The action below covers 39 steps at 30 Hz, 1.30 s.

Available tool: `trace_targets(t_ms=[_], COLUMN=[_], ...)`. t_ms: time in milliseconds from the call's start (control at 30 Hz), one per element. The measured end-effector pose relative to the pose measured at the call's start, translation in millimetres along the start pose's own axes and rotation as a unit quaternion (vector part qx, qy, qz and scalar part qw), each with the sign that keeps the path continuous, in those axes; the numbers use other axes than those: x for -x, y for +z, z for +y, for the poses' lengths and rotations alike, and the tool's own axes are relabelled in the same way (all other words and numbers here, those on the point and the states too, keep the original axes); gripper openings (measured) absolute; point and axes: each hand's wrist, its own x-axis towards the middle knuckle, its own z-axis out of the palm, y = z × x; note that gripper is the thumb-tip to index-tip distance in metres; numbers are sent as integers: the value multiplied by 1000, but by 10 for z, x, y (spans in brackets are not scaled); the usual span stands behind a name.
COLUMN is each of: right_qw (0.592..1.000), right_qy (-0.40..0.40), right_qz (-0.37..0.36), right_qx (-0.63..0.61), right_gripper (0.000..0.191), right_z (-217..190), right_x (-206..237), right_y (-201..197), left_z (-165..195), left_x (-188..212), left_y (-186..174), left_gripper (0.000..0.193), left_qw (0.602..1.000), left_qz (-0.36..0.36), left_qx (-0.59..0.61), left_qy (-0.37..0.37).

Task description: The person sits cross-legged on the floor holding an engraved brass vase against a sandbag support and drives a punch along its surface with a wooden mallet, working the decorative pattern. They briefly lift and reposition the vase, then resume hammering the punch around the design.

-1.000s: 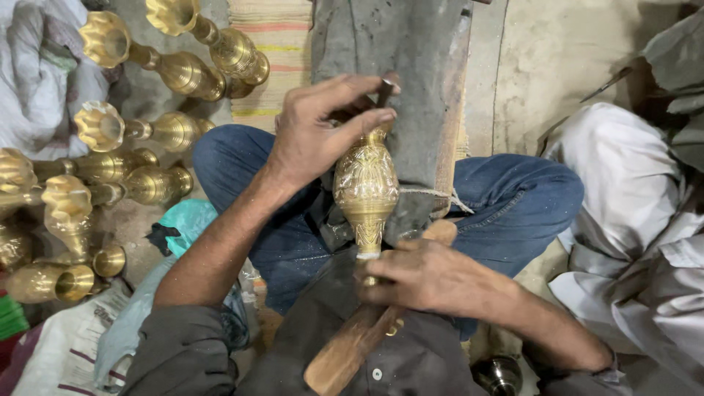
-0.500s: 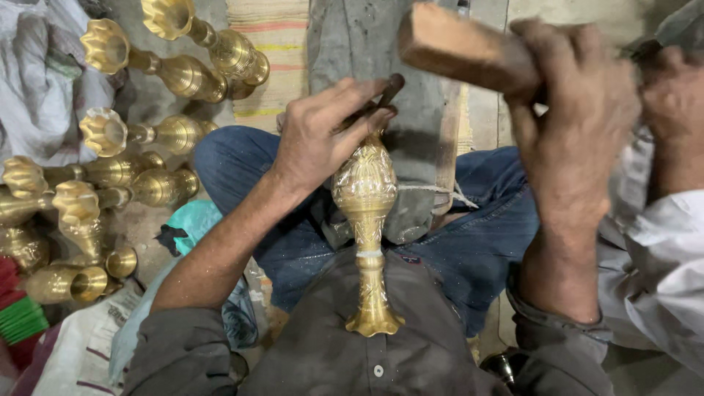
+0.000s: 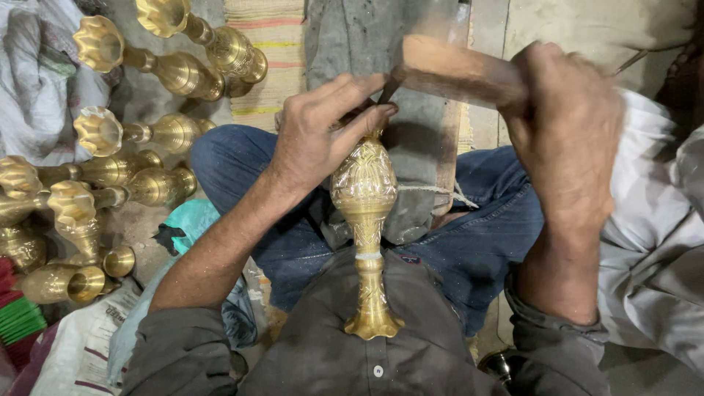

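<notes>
An engraved brass vase (image 3: 364, 220) lies along my lap, its flared foot toward my chest. My left hand (image 3: 320, 136) grips a thin dark chisel (image 3: 386, 92) pressed against the vase's upper bulb. In my right hand (image 3: 568, 125) is a wooden mallet (image 3: 455, 70), blurred, with its head right at the chisel's top end. My legs in blue jeans (image 3: 477, 242) are crossed under the vase.
Several finished brass vases (image 3: 169, 70) lie in a heap on the floor at left, with more (image 3: 70, 213) near a white sack (image 3: 81, 345). A grey cloth (image 3: 352, 37) lies ahead. Another person's pale sleeve (image 3: 660, 242) is at right.
The mallet went from low beside the vase's foot up into the air, and has now swung down onto the chisel. My left hand and the vase stayed put.
</notes>
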Motion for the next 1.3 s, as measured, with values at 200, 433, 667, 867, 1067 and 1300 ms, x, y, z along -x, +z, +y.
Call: trace_targets(t_ms=[200,433,667,867,1067,1300], right_qw=[990,975,996,990,990,998], right_qy=[41,60,7,41,14,-9], right_qz=[7,3,24,32,95,30], right_qx=[-135,-215,-81,-131,-107,55], right_gripper=[19,17,26,23,24,26], right_z=[-24,-96,-110,-138,-163,-180], right_x=[-40,-57,-29,-3,-46,-39], right_y=[-42,-74,-67,-84,-44,-65], left_z=[72,76,-28,-70,12,-17], left_x=[-27,-36,-40,-79,-121,-104], left_y=[-54,-64,-31,-172,-214,-182], left_gripper=[35,36,33,35,37,36], left_qw=[1000,1000,999,995,996,997], left_qz=[-4,-7,-15,-41,-60,-53], left_qx=[11,3,44,82,59,45], left_qy=[-15,-14,-7,34,24,33])
